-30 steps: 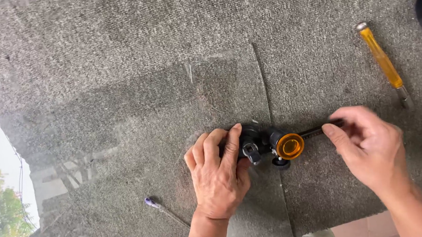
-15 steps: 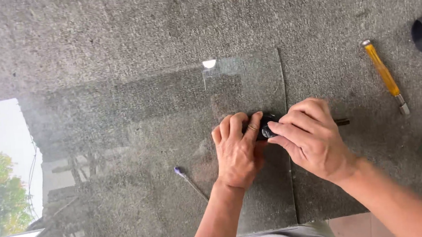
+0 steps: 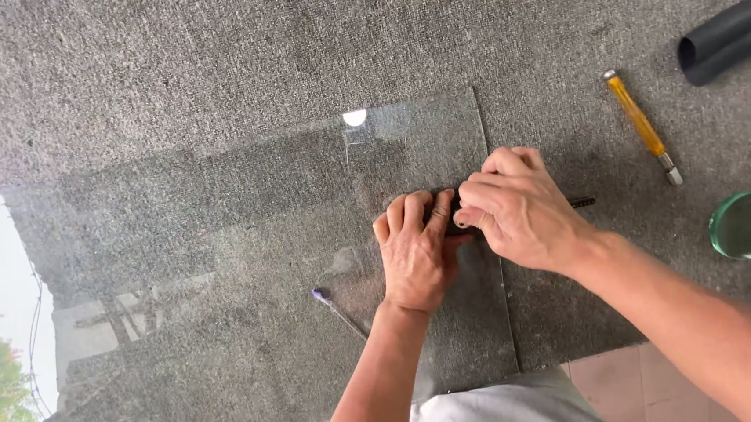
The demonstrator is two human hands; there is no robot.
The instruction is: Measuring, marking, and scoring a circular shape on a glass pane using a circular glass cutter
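Hands: left (image 3: 415, 254) and right (image 3: 521, 210) grip closed on black tool (image 3: 448, 219) atop glass sheet (image 3: 245, 238).

My one camera sits on my head and looks almost straight down at the grey carpet (image 3: 207, 64), near enough that my left hand (image 3: 414, 252) and right hand (image 3: 525, 214) sit just right of centre, my forearms entering from the lower edge.

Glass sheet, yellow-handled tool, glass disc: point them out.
Glass sheet (image 3: 246, 246), head view, bare middle of the pane.
Yellow-handled tool (image 3: 637, 122), head view, mid handle.
Glass disc (image 3: 744, 225), head view, centre of its face.
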